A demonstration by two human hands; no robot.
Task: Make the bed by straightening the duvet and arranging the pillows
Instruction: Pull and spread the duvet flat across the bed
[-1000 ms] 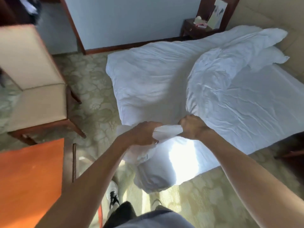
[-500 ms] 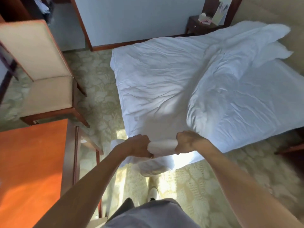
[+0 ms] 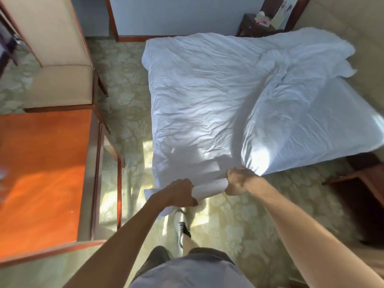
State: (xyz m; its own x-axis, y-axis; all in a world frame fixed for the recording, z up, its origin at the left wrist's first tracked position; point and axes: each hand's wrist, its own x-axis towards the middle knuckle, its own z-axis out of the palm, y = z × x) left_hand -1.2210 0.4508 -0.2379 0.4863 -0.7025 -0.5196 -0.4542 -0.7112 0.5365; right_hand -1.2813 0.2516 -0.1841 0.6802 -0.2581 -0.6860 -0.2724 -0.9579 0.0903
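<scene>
1. pale green carpet with a leaf pattern [image 3: 128, 104] covers the floor of a bedroom, with patches of sunlight on it near the foot of the bed.
2. a bed with a white fitted sheet [image 3: 332, 121] fills the upper right; the bare sheet shows on its right half.
3. a crumpled white duvet [image 3: 197, 96] lies spread over the left half of the bed, its right part folded up into a long ridge that runs toward the headboard end.
4. near the top right, a rumpled white mass [image 3: 332, 65] may be a pillow or more duvet; the view is too blurred to say.
5. the left hand [image 3: 178, 193] has its fingers curled round the duvet's near edge, just off the foot of the bed, with a loose corner hanging below it.
6. the right hand [image 3: 239, 180] grips the same edge just beside the left hand; a short bunched roll of fabric stretches taut between the two hands.
7. a white shoe with dark laces [image 3: 181, 227] stands on the carpet below the hands.
8. an orange-brown wooden worktop [image 3: 41, 173] sits at the left, and behind it a cream upholstered chair with a wooden frame [image 3: 56, 65].
9. a dark wooden nightstand [image 3: 257, 26] stands at the far wall beside the bed, with small pale items on it.
</scene>
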